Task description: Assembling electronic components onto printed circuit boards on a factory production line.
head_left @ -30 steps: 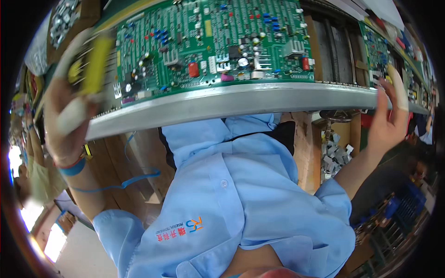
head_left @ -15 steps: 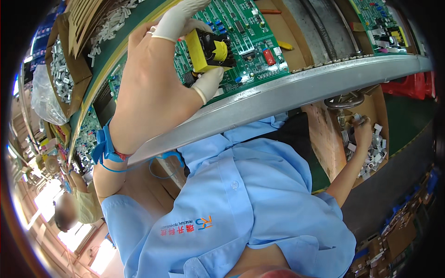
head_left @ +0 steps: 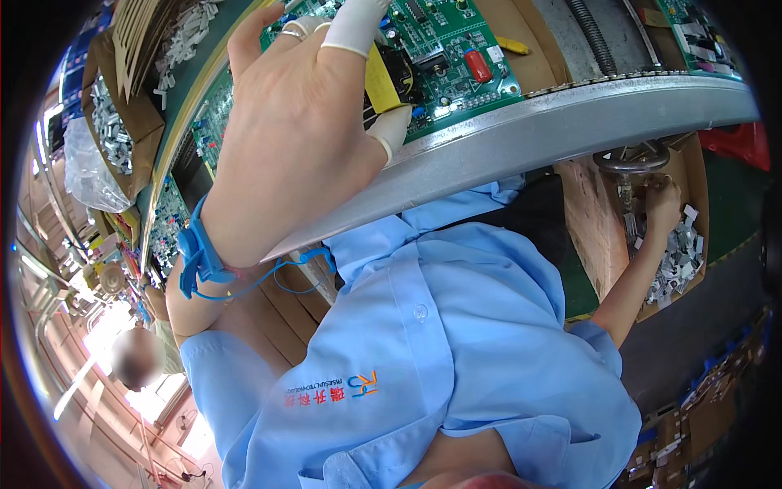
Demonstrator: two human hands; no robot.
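My left hand (head_left: 301, 130), with white finger cots on the thumb and some fingers, is closed around a yellow-and-black transformer (head_left: 386, 85) on a green circuit board (head_left: 493, 91). The thumb presses the transformer's near side, and my hand hides much of its far side. A red capacitor (head_left: 478, 67) stands on the board to the right. Around my left wrist is a blue wrist strap (head_left: 201, 254) with a coiled cord. Off to the right, my right hand (head_left: 665, 205) is closed above a cardboard box of small silvery parts (head_left: 680, 265); what its fingers hold is too small to make out.
A metal rail (head_left: 497, 134) curves between my body and the board. Beneath it at right is a round metal handwheel (head_left: 631, 160). Another circuit board (head_left: 707, 49) lies at the far right. Boxed parts (head_left: 110, 122) and a plastic bag (head_left: 94, 167) are at left. A person (head_left: 167, 342) is in the background.
My left hand has turned over the transformer, its fingers covering more of it. The view has shifted, so the board, rail and box appear farther right. My right hand remains at the box.
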